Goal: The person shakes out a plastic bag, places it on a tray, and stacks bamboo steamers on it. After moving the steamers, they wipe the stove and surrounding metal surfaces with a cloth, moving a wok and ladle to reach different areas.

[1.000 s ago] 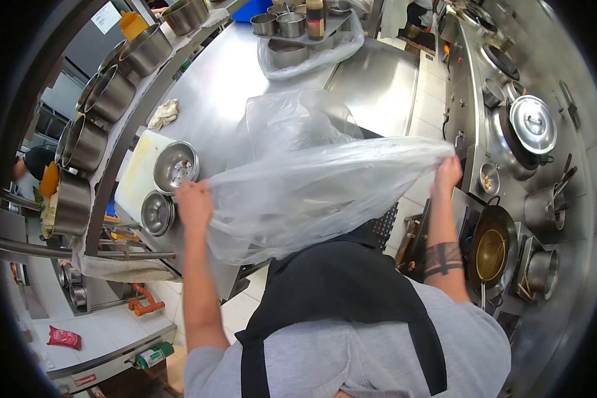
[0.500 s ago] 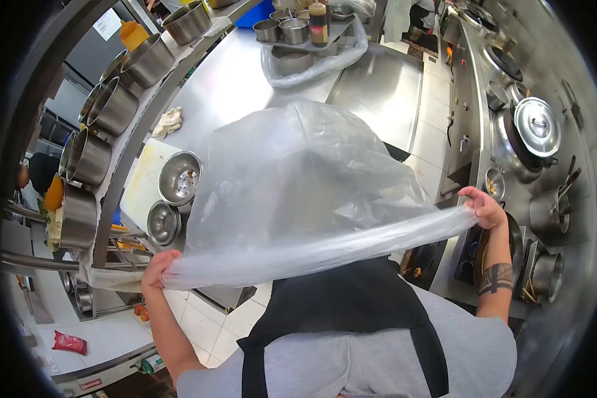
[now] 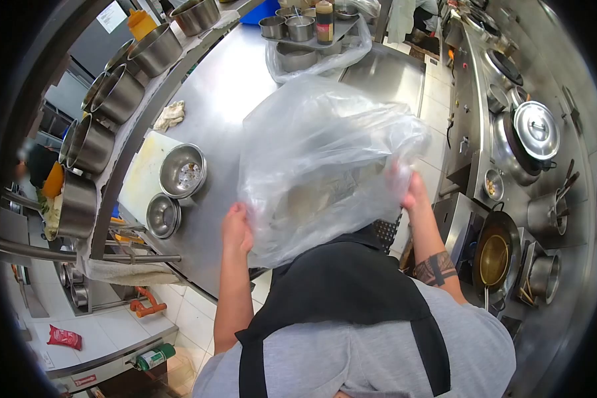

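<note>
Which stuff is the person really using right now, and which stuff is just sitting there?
In use:
- clear plastic bag, puffed up over the counter
- left hand, gripping the bag's edge
- right hand, gripping its other side

Just sitting there:
- two steel bowls on the white cutting board
- crumpled cloth
- sauce bottle
- lidded pot
- wok

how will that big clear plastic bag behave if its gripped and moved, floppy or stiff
Probably very floppy: the clear plastic bag billows and creases between the left hand and right hand, keeping no shape of its own. It looks thin and see-through, so likely very light and easily caught by air. Its glossy film may be slippery, so a pinch on the edge seems safer.
</note>
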### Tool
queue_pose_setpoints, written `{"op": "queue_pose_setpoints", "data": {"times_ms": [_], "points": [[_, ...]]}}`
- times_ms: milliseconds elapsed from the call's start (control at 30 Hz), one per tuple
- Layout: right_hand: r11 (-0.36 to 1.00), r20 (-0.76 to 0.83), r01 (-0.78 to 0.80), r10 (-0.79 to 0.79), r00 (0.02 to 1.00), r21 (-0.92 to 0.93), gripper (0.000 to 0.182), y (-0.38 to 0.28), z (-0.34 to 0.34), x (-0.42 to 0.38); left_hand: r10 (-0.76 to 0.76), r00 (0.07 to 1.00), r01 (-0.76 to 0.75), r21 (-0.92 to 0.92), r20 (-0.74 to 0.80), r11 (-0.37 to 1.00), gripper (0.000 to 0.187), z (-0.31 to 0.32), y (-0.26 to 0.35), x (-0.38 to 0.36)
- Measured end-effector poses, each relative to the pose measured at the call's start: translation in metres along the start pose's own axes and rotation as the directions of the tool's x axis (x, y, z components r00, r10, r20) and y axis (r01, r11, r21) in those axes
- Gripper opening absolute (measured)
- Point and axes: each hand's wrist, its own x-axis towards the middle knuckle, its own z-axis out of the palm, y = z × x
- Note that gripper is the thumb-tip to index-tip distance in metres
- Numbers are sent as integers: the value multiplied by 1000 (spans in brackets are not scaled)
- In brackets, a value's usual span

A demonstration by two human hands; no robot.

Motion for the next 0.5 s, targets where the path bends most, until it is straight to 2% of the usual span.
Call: {"op": "queue_pose_setpoints", "data": {"times_ms": [33, 67, 100, 133, 167, 200, 233, 267, 300, 367, 400, 467, 500], "points": [[1000, -5, -5, 4, 1000, -4, 39, -3, 5, -13, -203, 954, 252, -223, 221, 942, 25, 3, 40, -25], [951, 165, -290, 304, 938, -106, 38, -14, 19, -31, -325, 825, 512, -370, 462, 775, 29, 3, 61, -41], [814, 294, -527, 581, 759, -245, 36, -20, 24, -47, -246, 721, 564, -343, 648, 751, 32, -35, 55, -38], [741, -3, -561, 602, 798, -368, 37, -65, -63, -71, -152, 583, 606, -304, 798, 735, 34, -92, 50, -33], [635, -299, -641, 570, 765, -430, 39, -107, -147, -94, -262, 727, 504, -233, 635, 831, 34, -132, 55, -38], [532, -204, -474, 487, 849, -702, 41, -123, -83, -108, -326, 842, 414, -126, 431, 902, 34, -170, 59, -42], [362, -104, -258, 393, 914, -896, 44, -134, -1, -121, -373, 869, 412, -58, 325, 909, 32, -209, 58, -37], [325, -282, -392, 339, 898, -861, 49, -170, 1, -134, -408, 887, 415, 13, 217, 910, 30, -244, 58, -32], [297, -451, -520, 271, 850, -801, 54, -203, 2, -149, -410, 886, 417, 16, 215, 909, 30, -276, 60, -31], [632, -299, -354, 197, 934, -690, 49, -203, 67, -175, -400, 863, 417, 15, 309, 909, 31, -315, 59, -32], [631, -302, -356, 197, 933, -689, 49, -193, 99, -177, -403, 861, 419, 14, 310, 908, 31, -295, 74, -41], [628, -36, -29, 1, 999, -778, 45, -175, 143, -172, -28, 908, 121, -199, 418, 973, 31, -224, 131, -71], [629, -35, -30, 5, 999, -777, 45, -180, 138, -168, -28, 910, 121, -199, 414, 973, 31, -219, 139, -71]]}}
